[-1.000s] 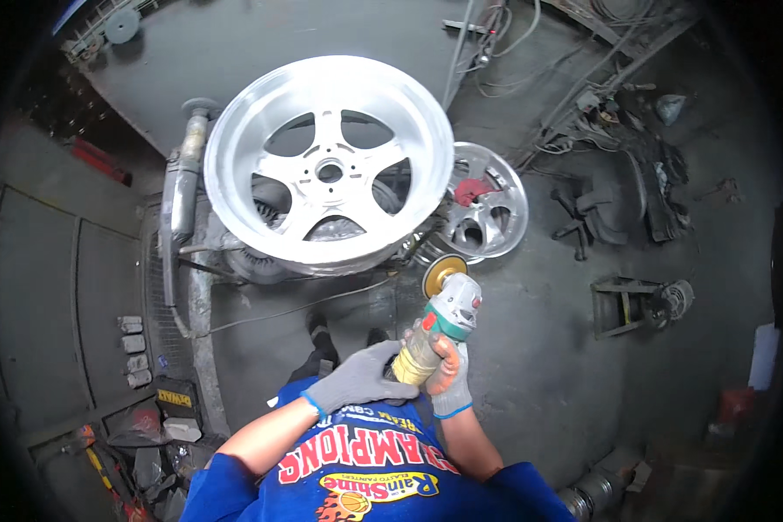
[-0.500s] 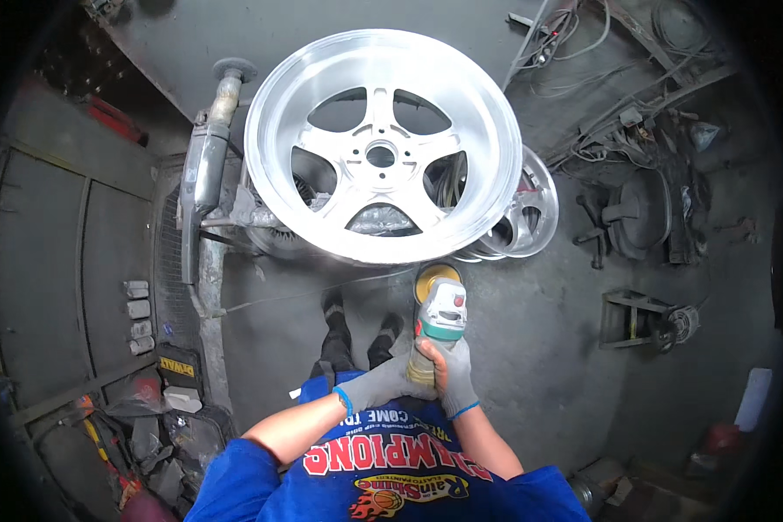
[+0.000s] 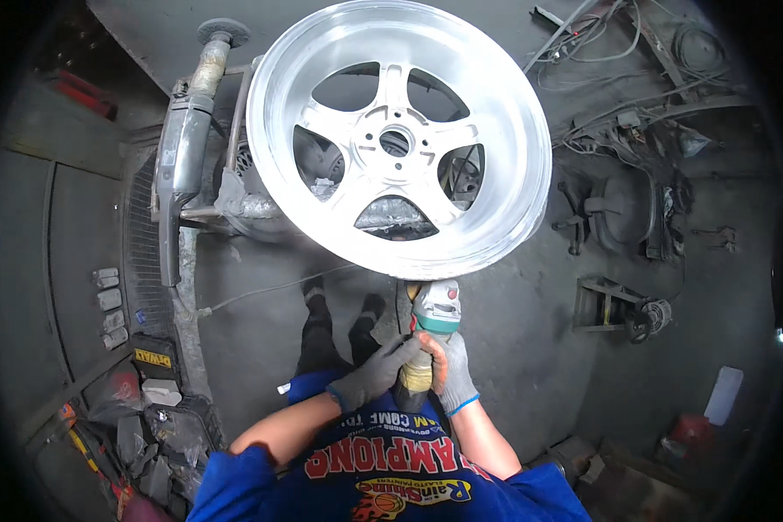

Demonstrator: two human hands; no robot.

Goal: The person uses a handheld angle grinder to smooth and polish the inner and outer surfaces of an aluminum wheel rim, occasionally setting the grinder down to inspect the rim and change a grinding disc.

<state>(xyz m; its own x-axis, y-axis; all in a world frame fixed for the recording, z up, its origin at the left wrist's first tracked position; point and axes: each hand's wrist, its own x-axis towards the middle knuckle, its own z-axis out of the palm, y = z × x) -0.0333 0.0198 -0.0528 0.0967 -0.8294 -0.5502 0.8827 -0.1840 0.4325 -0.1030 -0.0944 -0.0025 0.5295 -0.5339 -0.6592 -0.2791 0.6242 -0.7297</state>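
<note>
A bare silver alloy wheel [image 3: 376, 174] with wide spokes fills the upper middle. Just below its near edge is a white and green angle grinder [image 3: 438, 311], its yellow disc mostly hidden by the wheel's rim. Both my hands wear grey knit gloves with blue cuffs. My left hand [image 3: 378, 374] is closed on the left side of the grinder's body. From the right, my right hand [image 3: 455, 374] wraps the same body, its orange-stained fingers across it. Whether the disc touches the rim I cannot tell.
A metal stand [image 3: 248, 207] is under the wheel. A larger grey grinder [image 3: 181, 157] hangs at its left. Cables [image 3: 600, 48] tangle at the upper right. A dusty office chair [image 3: 613, 209] and a metal frame [image 3: 605, 306] are on the right. Tool cases [image 3: 154, 355] lie lower left.
The grinder has come up against the wheel's near edge, hiding much of the yellow disc. My left hand has moved up along its body. The whole view has shifted slightly.
</note>
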